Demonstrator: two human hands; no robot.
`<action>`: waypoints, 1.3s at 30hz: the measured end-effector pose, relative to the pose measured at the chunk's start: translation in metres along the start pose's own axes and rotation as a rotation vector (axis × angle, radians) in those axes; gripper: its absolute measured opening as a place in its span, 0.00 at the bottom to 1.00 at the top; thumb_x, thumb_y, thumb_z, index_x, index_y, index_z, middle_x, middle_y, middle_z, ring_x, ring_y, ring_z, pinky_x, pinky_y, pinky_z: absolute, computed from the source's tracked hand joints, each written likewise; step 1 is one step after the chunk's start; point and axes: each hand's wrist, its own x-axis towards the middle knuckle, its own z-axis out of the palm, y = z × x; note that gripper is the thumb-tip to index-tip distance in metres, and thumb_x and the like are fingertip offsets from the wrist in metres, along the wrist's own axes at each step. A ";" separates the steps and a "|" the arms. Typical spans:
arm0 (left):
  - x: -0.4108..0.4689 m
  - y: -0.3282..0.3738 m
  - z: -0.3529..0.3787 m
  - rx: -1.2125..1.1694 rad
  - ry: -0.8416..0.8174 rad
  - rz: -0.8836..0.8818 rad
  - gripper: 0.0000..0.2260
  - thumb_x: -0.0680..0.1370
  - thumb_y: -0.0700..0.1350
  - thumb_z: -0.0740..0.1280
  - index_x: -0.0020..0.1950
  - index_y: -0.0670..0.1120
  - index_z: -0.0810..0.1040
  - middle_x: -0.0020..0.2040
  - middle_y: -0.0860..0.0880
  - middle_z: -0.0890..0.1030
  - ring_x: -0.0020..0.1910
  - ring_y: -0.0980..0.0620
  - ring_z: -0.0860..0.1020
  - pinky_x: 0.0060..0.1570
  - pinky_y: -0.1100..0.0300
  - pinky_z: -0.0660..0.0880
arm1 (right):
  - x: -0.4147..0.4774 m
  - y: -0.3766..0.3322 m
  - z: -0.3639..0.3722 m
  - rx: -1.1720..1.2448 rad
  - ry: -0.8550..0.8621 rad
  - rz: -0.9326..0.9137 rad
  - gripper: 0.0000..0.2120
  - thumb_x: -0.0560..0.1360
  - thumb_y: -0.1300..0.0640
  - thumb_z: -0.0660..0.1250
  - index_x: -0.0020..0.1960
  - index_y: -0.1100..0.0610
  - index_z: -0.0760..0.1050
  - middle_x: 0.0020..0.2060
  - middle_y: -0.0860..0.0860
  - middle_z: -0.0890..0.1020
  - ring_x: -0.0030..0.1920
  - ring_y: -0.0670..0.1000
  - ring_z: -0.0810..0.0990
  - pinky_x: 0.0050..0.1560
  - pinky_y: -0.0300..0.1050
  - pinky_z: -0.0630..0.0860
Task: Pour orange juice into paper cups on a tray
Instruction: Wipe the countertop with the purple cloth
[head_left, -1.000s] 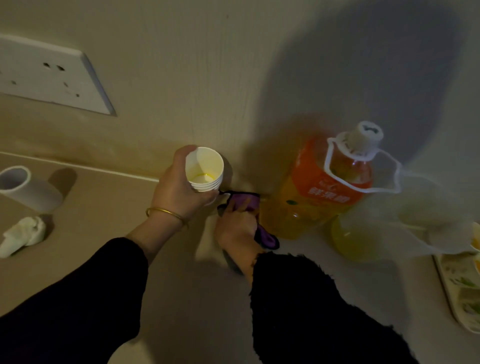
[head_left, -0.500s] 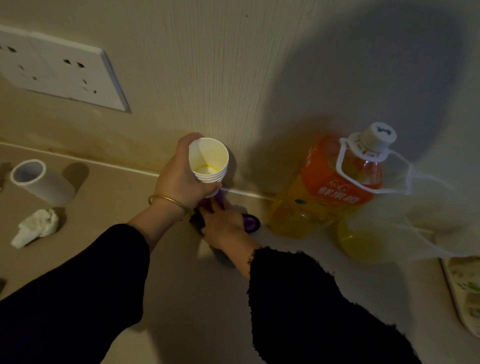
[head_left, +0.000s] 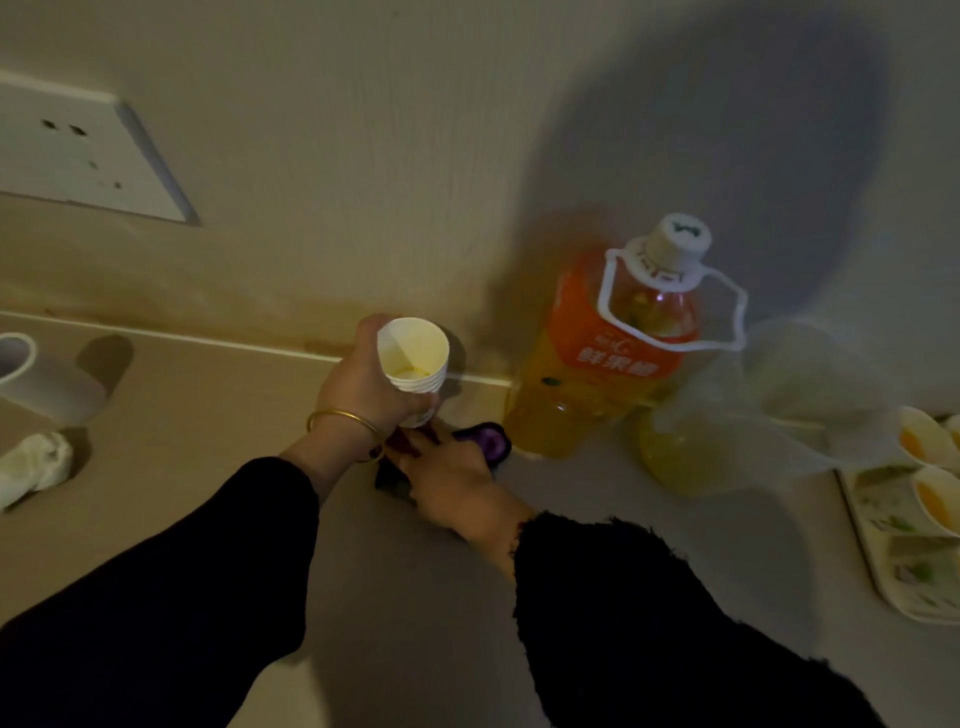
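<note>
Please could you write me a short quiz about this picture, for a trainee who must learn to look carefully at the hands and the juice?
1. True or false: the juice bottle stands with its cap off.
2. What does the left hand hold? A) a stack of paper cups B) a spoon C) a kettle
3. Fill the gap: the right hand rests on a purple ____.
Key: 1 false, the cap is on; 2 A; 3 cloth.
</note>
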 end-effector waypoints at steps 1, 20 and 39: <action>-0.001 -0.001 0.006 0.000 0.003 -0.016 0.40 0.61 0.43 0.80 0.68 0.48 0.63 0.60 0.43 0.75 0.57 0.40 0.74 0.51 0.53 0.72 | -0.009 0.003 0.004 0.022 -0.010 0.014 0.29 0.80 0.54 0.59 0.77 0.52 0.52 0.77 0.53 0.48 0.76 0.61 0.47 0.63 0.54 0.68; -0.005 0.015 0.060 0.017 0.062 -0.046 0.41 0.62 0.43 0.80 0.68 0.46 0.60 0.62 0.40 0.72 0.58 0.39 0.73 0.51 0.53 0.70 | -0.108 0.105 0.052 0.168 -0.135 0.199 0.36 0.77 0.52 0.65 0.78 0.48 0.49 0.78 0.46 0.46 0.77 0.52 0.44 0.64 0.56 0.68; -0.081 0.004 0.019 0.139 0.010 -0.104 0.29 0.79 0.45 0.62 0.76 0.41 0.54 0.73 0.38 0.61 0.70 0.41 0.63 0.65 0.56 0.62 | -0.082 0.011 0.051 -0.054 -0.100 0.122 0.27 0.83 0.57 0.50 0.78 0.49 0.42 0.77 0.48 0.41 0.76 0.60 0.43 0.66 0.54 0.66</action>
